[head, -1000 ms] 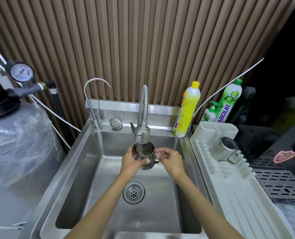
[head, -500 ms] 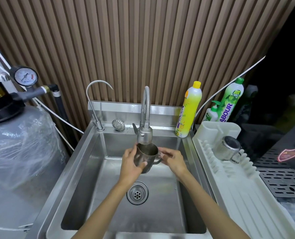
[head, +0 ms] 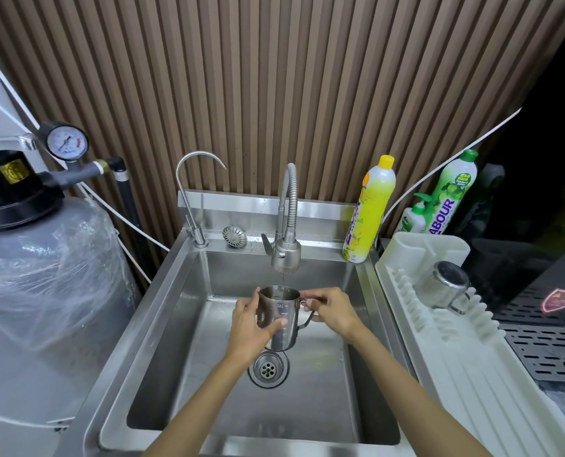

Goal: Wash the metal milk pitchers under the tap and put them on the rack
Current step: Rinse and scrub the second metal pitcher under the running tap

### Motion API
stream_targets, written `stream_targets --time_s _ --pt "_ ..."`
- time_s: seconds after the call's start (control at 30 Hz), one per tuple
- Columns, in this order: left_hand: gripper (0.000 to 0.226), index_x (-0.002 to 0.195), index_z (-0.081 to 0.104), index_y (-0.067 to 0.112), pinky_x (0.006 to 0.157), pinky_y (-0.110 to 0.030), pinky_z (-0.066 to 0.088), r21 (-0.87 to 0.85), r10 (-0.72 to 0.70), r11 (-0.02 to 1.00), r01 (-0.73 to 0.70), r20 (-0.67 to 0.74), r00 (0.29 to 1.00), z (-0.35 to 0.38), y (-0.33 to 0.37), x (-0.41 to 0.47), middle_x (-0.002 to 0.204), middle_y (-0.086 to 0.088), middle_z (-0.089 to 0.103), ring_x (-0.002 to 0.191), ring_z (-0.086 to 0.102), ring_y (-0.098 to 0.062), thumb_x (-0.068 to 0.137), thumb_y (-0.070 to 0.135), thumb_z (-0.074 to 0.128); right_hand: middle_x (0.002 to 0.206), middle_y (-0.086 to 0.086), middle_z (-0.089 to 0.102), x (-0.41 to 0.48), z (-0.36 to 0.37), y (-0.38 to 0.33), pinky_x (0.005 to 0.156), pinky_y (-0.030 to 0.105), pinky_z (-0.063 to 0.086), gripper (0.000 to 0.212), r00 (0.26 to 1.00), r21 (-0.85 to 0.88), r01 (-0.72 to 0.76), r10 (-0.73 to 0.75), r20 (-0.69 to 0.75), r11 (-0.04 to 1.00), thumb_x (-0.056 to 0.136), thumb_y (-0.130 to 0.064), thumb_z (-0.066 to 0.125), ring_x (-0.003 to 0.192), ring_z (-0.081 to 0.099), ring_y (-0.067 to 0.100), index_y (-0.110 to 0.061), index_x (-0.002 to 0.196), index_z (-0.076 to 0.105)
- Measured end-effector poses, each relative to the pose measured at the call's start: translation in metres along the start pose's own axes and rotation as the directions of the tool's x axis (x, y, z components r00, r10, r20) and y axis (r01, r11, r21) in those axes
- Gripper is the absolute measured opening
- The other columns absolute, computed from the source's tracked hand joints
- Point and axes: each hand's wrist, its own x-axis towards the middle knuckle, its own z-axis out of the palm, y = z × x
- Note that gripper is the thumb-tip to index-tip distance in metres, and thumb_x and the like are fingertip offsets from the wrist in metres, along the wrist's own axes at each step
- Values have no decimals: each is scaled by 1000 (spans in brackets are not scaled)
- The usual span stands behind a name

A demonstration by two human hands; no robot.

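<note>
A shiny metal pitcher (head: 278, 310) is held up over the sink (head: 175, 324), right under the tap (head: 286, 255). A thin line of water falls from the tap into its open top. The left hand (head: 246, 331) wraps around the pitcher's round side, with the thumb (head: 278, 323) across the front and the other fingers curled behind. The right hand (head: 333, 311) pinches the handle (the thin loop on the pitcher's right side) between thumb and fingers. The drain (head: 267, 367) sits just below. Another pitcher (head: 444, 288) rests tilted, bottom up, on the white rack (head: 472, 374) beside the sink.
</note>
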Motion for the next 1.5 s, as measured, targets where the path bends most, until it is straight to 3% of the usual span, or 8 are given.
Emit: stream_targets --time_s 0.23,0.53,0.63,0.93,1.07,1.2,1.3,1.5 --pt "89 142 32 12 93 -19 36 10 1 1000 -1 2 1000 4 10 9 110 -1 36 109 48 -15 69 31 79 97 10 71 0 -3 -4 83 31 55 32 999 -2 4 -4 -42 1000 89 3 47 92 65 16 -10 106 71" --pt "68 122 52 10 93 -32 43 -28 5 1000 -7 -69 998 10 16 22 116 -8 61 110 56 -23 63 23 84 104 9 71 0 -1 -8 86 19 48 32 987 -54 68 -75 -144 996 87 4 51 91 63 14 -10 108 70" --pt "61 119 51 11 85 -25 40 -105 18 994 -25 -67 998 12 19 22 104 -2 62 100 56 -18 66 14 81 102 11 72 -2 -1 -12 92 30 52 30 980 -62 92 -102 -173 994 87 3 51 87 64 17 -10 106 70" --pt "47 116 57 15 83 -28 47 -634 -27 720 283 382 924 1 17 23 93 2 64 92 58 -14 76 -7 66 110 9 70 -20 -3 -47 88 37 50 26 968 -510 130 -220 -119 850 89 -16 52 105 61 31 -16 109 68" --pt "54 114 59 14 89 -33 49 -606 -116 730 316 346 931 -1 18 22 108 -2 64 96 62 -15 65 13 80 91 8 73 -5 -11 -50 83 35 53 20 979 -390 65 -133 -151 919 87 -17 56 90 66 26 -15 96 74" --pt "63 118 55 14 87 -33 52 -420 -161 887 190 105 981 -2 24 27 111 -4 62 100 61 -19 62 15 84 80 6 66 5 -19 -32 70 28 57 24 991 -3 -126 126 -33 992 88 -8 58 77 63 15 -3 109 67" --pt "79 124 54 15 98 -32 44 -137 -82 987 83 12 997 -5 31 36 115 -4 56 111 55 -22 53 19 88 76 5 56 1 -11 -22 74 28 53 28 974 104 -217 208 91 971 91 1 46 72 55 11 5 115 59" --pt "66 118 58 11 78 -19 34 164 124 979 -124 7 992 -6 43 37 113 -9 57 107 55 -27 56 3 78 94 6 62 -16 12 -9 91 24 45 31 960 338 -228 153 234 913 88 3 46 86 63 10 -11 110 62"
